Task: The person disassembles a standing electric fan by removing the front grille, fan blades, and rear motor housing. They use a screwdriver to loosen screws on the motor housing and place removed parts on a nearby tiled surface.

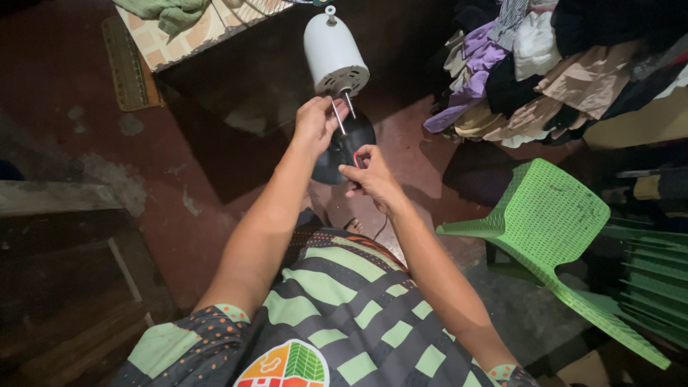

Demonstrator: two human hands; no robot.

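A white fan motor housing [332, 51] with a knob on top stands on a dark stand above the reddish floor. A metal shaft and rods [342, 111] stick out of its lower face. My left hand [315, 122] is closed around those rods just under the housing. My right hand [369, 174] pinches a small red-handled tool [355, 159] against a black round fan part [345, 147] below the rods. Both forearms reach out over my green-and-grey patterned clothing.
A green plastic chair [552, 222] lies tipped at the right. A heap of clothes [545, 64] fills the upper right. A tiled surface with a green cloth [172, 14] is at top left, and dark wooden boards [64, 287] at lower left.
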